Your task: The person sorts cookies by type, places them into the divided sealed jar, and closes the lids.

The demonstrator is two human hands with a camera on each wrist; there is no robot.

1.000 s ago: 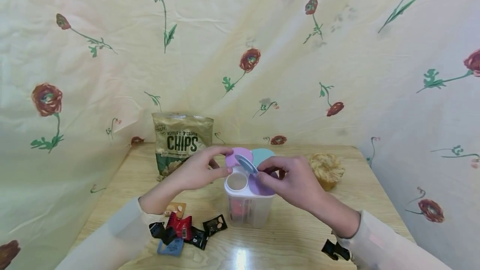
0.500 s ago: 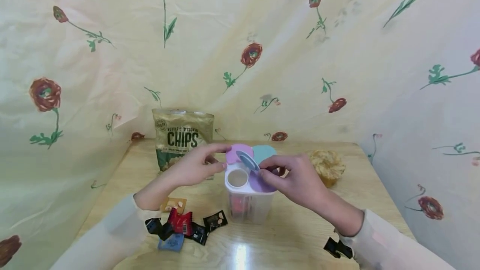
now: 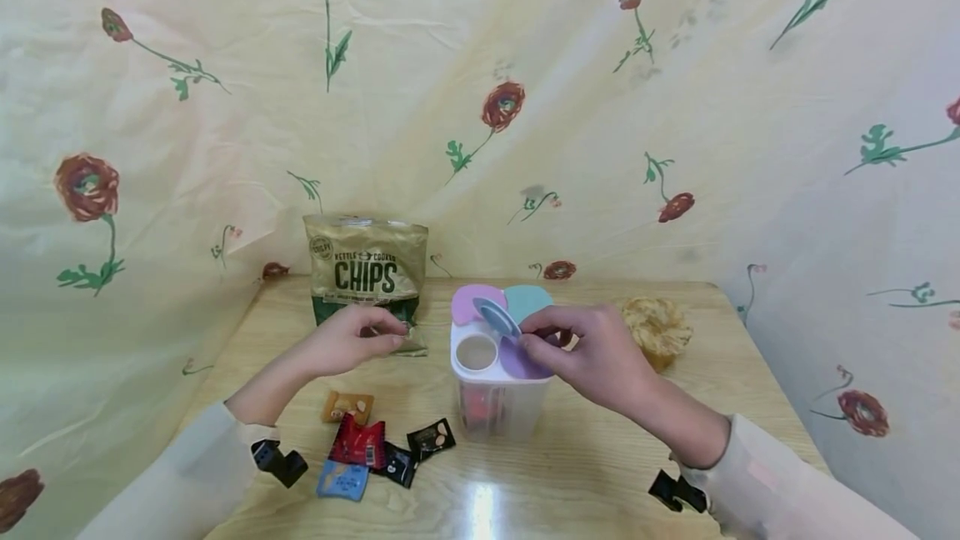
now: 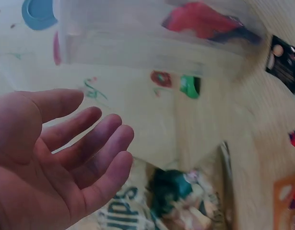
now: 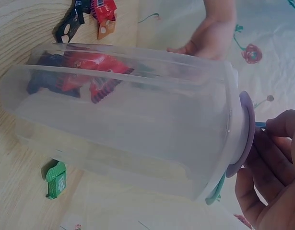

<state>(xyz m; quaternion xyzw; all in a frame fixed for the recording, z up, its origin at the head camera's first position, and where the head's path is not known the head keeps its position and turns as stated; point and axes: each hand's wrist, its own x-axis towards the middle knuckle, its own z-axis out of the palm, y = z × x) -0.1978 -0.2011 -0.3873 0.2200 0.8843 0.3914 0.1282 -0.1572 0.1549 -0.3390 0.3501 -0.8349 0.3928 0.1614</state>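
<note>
Blue flap lid [image 3: 498,319] is pinched raised by the right hand [image 3: 592,354] on the container [image 3: 497,394]; left hand [image 3: 347,340], at 9 o'clock, hangs released, fingers relaxed.

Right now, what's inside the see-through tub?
The tub holds small snack packets, red and dark ones, lying against its wall. How many I cannot tell: they overlap and the plastic is cloudy. Its white lid hides the inside from above.

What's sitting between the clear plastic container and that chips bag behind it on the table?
In the head view, only the left hand hangs between the container and the chips bag, fingers loosely curled and holding nothing. Below it the wooden table shows bare.
</note>
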